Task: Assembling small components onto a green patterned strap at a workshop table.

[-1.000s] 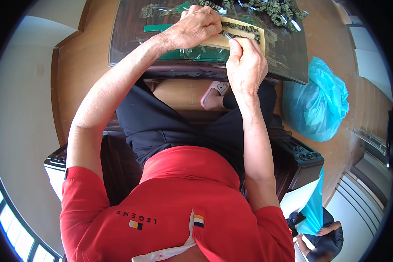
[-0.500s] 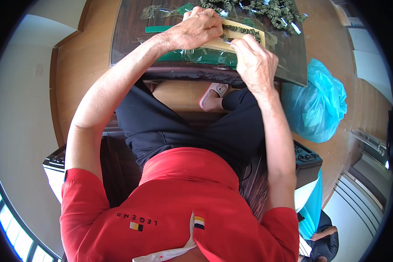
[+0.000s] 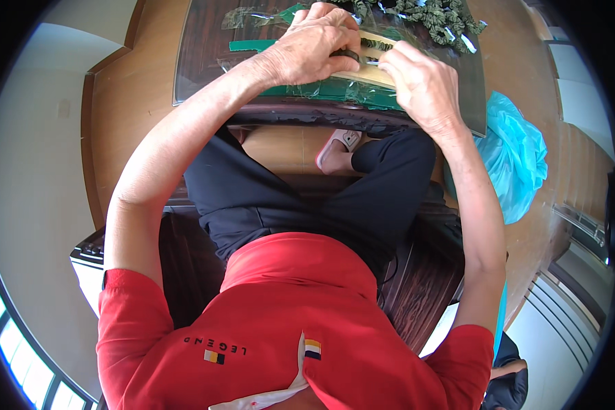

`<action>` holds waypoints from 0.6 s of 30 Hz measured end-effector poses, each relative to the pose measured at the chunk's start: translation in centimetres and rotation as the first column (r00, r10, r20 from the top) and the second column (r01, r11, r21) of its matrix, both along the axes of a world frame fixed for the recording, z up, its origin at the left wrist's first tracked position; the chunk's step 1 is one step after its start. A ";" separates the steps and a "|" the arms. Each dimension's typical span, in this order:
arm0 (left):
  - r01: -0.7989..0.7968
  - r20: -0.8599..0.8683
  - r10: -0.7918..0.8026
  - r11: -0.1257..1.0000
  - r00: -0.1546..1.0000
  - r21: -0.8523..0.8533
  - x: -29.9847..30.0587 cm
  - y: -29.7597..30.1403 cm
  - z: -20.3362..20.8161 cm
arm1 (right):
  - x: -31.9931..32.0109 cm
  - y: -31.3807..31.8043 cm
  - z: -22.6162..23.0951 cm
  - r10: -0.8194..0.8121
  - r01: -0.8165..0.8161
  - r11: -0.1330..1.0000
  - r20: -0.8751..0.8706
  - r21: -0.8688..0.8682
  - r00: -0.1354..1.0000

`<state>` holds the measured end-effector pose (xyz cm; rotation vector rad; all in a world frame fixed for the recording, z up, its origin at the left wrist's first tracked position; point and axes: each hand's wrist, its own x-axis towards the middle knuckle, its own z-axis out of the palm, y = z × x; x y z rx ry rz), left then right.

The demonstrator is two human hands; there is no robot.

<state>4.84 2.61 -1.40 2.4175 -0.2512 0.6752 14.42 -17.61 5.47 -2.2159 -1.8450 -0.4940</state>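
Observation:
My left hand is curled over a pale wooden frame taped to the table, its fingers closed on a piece of dark green gathered fabric. Just to the right, my right hand is pinched closed at the frame's right part. A small shiny sliver lies between the two hands, by the right fingertips; what the right fingers hold is too small to make out. Along the frame's far side runs a ruffled dark green strip. The left fingers hide the frame's left part.
A heap of dark green ruffled fabric pieces with white tags lies at the table's far right. Clear tape and a green strip surround the frame. A light blue plastic bag stands right of the table. Another person's arm shows at lower right.
My right hand has moved right, its elbow swinging outward. My left hand has shifted slightly right and turned, showing the dark fabric between its fingers.

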 end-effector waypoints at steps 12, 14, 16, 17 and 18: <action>0.065 -0.004 -0.065 0.997 0.998 -0.040 0.5 0.6 -1.4 | 5.9 -4.5 0.1 -0.169 0.263 0.954 -0.465 0.145 0.869; 0.042 -0.048 -0.041 0.999 0.998 0.007 0.2 0.5 -1.3 | 5.6 -4.9 -0.8 -0.165 0.331 0.918 -0.548 0.219 0.820; 0.024 -0.071 -0.022 0.999 0.997 0.031 0.1 0.7 -1.2 | 4.5 -4.5 -0.9 -0.055 0.268 0.907 -0.540 0.325 0.840; 0.026 -0.120 -0.024 1.000 0.992 0.014 -0.2 0.9 -1.2 | 2.5 -3.3 -1.0 0.053 0.163 0.906 -0.487 0.391 0.872; 0.034 -0.162 -0.034 0.999 0.986 -0.005 -0.2 1.1 -1.0 | 0.5 -2.7 -1.0 0.057 0.159 0.906 -0.486 0.392 0.872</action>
